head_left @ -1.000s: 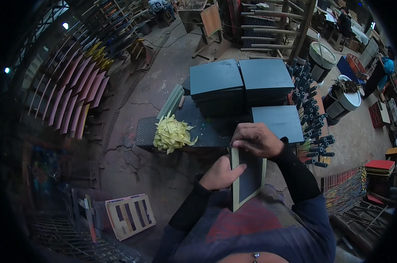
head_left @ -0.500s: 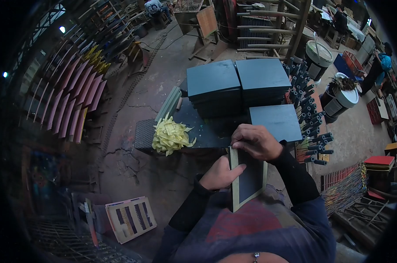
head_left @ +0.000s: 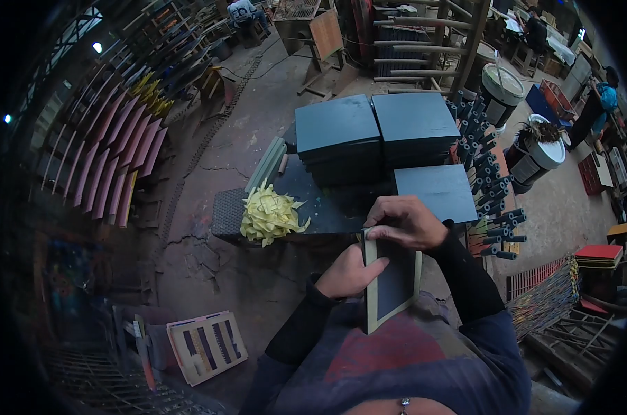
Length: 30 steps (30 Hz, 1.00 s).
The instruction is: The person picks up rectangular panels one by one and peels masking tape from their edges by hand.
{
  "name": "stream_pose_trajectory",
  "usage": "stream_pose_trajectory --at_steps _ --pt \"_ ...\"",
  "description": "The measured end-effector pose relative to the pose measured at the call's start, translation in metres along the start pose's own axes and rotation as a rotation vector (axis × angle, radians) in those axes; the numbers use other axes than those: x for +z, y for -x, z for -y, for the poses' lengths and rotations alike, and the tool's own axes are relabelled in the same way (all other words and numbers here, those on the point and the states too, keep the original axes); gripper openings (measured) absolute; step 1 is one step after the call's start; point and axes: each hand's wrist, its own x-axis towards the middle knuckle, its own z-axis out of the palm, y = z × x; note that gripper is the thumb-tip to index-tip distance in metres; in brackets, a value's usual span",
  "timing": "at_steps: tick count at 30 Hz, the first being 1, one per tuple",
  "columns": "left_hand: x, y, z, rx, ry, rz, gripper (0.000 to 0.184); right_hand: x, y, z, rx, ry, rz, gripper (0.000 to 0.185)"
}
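Observation:
A dark flat panel [head_left: 394, 280] with pale yellow masking tape [head_left: 371, 294] along its edges stands tilted against my lap. My left hand [head_left: 348, 272] is closed around its left edge, thumb lying over the taped border. At the panel's upper left corner, my right hand [head_left: 407, 223] pinches the tape, its thumb and fingertips pressed together. The right hand hides the panel's top edge. Beyond my left hand, a crumpled heap of pale yellow tape strips [head_left: 270, 213] lies on the bench's front edge.
Dark panels are piled in two tall stacks [head_left: 337, 123] on the bench, with a lower panel [head_left: 434, 192] in front. Dark-tipped rods [head_left: 493, 200] crowd the right side. Buckets [head_left: 536, 155] stand farther right. Pink boards [head_left: 123, 149] fill a rack at left. Other people sit or stand far off.
My right thumb and fingers have shifted slightly at the panel's corner, the thumb now lying flatter along the tape. My left hand and the panel have stayed in place.

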Motion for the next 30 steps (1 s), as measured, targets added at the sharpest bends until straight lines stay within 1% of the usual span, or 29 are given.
stream_pose_trajectory --at_steps 2,4,7,11,12,13,14,16,17,20,22,23,25,26,28,30 --pt "-0.002 0.0 -0.002 -0.118 -0.062 0.069 0.02 0.001 -0.001 0.0 0.04 -0.05 0.003 0.014" --pt "-0.002 -0.001 0.002 -0.101 -0.049 0.062 0.02 0.004 -0.003 0.001 -0.001 -0.025 -0.062 0.013" --pt "-0.001 -0.001 0.0 -0.107 -0.039 0.07 0.019 0.004 -0.003 0.001 -0.018 0.064 -0.073 0.011" --pt "-0.003 -0.002 -0.01 -0.139 -0.056 0.104 0.017 0.004 -0.001 0.003 0.014 0.115 -0.115 0.009" --pt "-0.002 -0.001 -0.007 -0.141 -0.055 0.104 0.017 0.002 0.0 0.004 0.107 0.032 -0.08 0.008" --pt "0.001 -0.002 -0.002 -0.071 -0.012 0.054 0.02 0.0 -0.001 0.005 0.197 -0.049 -0.044 0.007" --pt "0.001 -0.003 0.001 -0.001 0.029 0.004 0.023 0.001 -0.001 0.005 0.194 -0.048 -0.043 0.007" --pt "0.0 -0.004 0.003 -0.004 0.013 0.008 0.022 0.005 0.001 0.004 0.048 -0.075 -0.122 0.007" --pt "0.0 -0.004 0.003 -0.007 -0.004 0.013 0.021 0.004 0.003 0.003 0.052 -0.075 -0.125 0.007" --pt "-0.002 -0.003 -0.004 -0.02 -0.005 0.026 0.021 0.004 0.004 0.002 0.098 -0.089 -0.111 0.007" --pt "-0.004 -0.003 -0.008 -0.048 -0.012 0.032 0.021 0.008 0.007 0.003 0.142 -0.05 -0.177 0.006" --pt "-0.004 -0.003 -0.009 -0.076 -0.02 0.039 0.021 0.008 0.007 0.005 0.143 -0.051 -0.176 0.006" --pt "-0.005 -0.002 -0.005 -0.054 -0.018 0.013 0.022 0.007 0.008 0.009 0.276 -0.223 -0.202 0.005" --pt "-0.005 -0.002 -0.004 -0.032 -0.016 -0.014 0.023 0.008 0.01 0.007 0.277 -0.223 -0.201 0.005" --pt "-0.004 -0.001 -0.004 -0.023 0.028 -0.041 0.022 0.008 0.015 0.0 0.085 -0.071 -0.272 0.004" --pt "-0.005 0.001 -0.006 -0.017 0.076 -0.066 0.021 0.005 0.022 -0.001 0.119 -0.09 -0.257 0.004"
